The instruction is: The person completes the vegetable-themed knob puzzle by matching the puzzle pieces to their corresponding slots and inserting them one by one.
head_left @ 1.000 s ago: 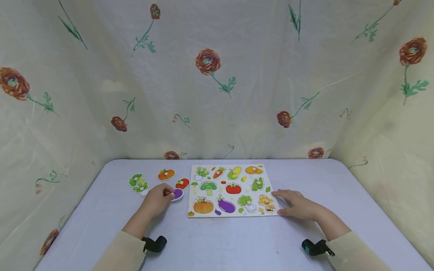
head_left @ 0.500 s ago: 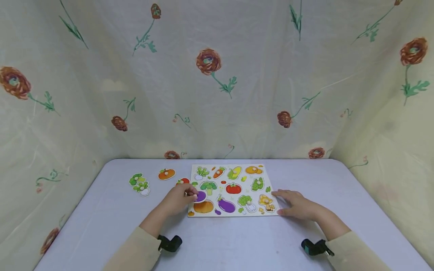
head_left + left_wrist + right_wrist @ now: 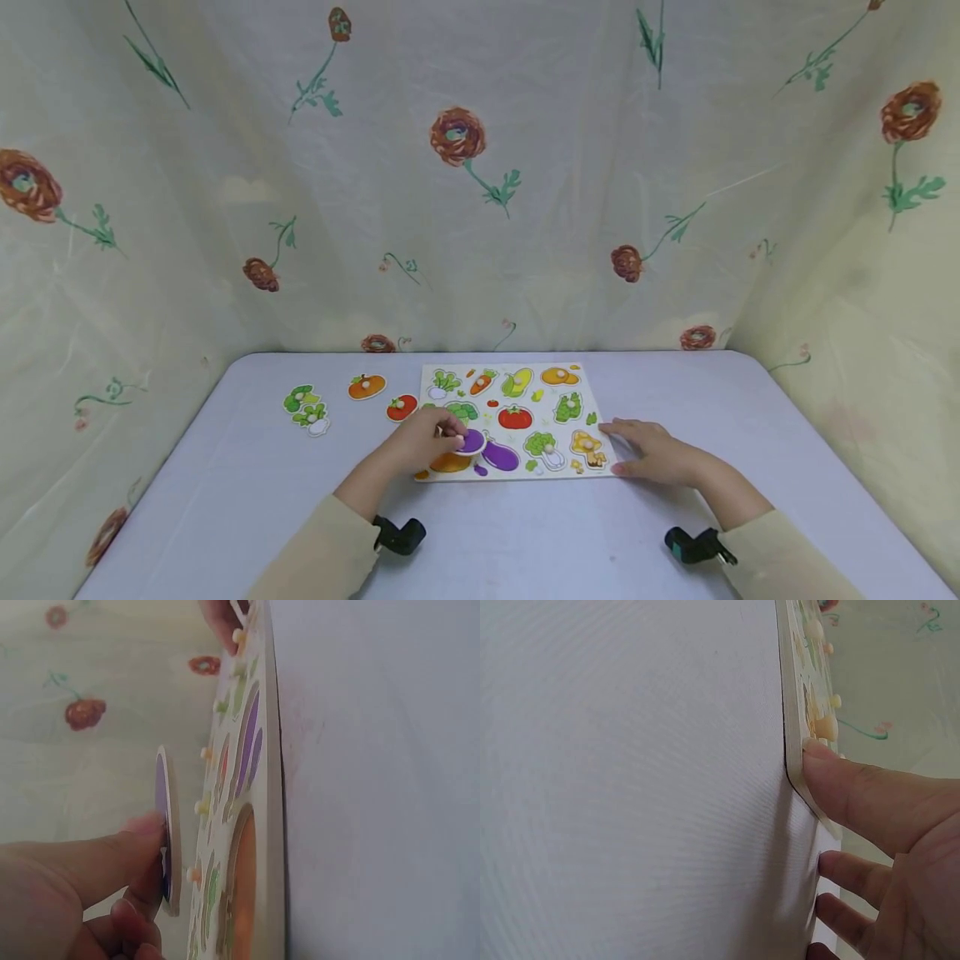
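Left hand (image 3: pixel 420 442) has its fingers pinched, practically no gap, on a flat purple rounded puzzle piece (image 3: pixel 472 442) with a pale rim. Piece sits above the near-left part of a white rectangular picture board (image 3: pixel 546 415), just left of the purple eggplant picture, not touching. Grip is from the top face, likely to leave the underside free; can't tell if there's a knob under the fingers. Right hand (image 3: pixel 660 452) is loosely spread, gripping nothing; thumb rests on the board's near-right corner, presumably so it doesn't slide. Board lies flat mid-desk, probably for reach from both sides. Counts: one board, one piece in hand, four loose on the pale cloth-covered desk (image 3: pixel 510 533) at left: green broccoli (image 3: pixel 300 397) touching white-and-green turnip (image 3: pixel 311 418), orange pumpkin (image 3: pixel 367 387), red tomato (image 3: pixel 402 407). Six small rounded knobs (image 3: pixel 202 806) on the board in left wrist view.
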Demonstrator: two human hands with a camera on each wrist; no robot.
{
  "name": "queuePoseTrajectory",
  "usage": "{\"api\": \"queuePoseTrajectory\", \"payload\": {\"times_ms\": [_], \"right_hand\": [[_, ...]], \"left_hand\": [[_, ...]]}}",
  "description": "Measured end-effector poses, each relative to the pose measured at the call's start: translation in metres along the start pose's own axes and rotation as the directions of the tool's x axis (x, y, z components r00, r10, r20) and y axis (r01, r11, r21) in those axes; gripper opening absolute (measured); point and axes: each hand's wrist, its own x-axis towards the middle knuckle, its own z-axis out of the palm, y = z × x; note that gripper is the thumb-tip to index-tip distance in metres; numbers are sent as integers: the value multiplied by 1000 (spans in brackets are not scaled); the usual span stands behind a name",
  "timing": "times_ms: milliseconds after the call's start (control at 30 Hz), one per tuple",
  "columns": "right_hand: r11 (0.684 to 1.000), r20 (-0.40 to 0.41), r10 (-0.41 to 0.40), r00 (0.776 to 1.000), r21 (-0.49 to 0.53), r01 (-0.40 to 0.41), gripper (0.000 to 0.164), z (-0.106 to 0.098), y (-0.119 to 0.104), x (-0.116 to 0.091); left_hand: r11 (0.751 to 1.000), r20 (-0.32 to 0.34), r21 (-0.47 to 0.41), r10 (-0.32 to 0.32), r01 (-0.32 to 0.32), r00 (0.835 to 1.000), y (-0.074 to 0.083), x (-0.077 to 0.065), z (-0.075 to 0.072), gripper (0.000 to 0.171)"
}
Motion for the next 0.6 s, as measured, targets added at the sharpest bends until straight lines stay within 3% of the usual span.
{"api": "queuePoseTrajectory", "payload": {"times_ms": [233,600], "right_hand": [[1000,-1,1,1000,8,-1,71,0,0,0],[1000,5,19,1000,7,-19,72,0,0,1]], "left_hand": [[999,75,30,26,-29,997,5,9,13,4],[995,113,86,44,-54,993,16,16,28,5]]}}
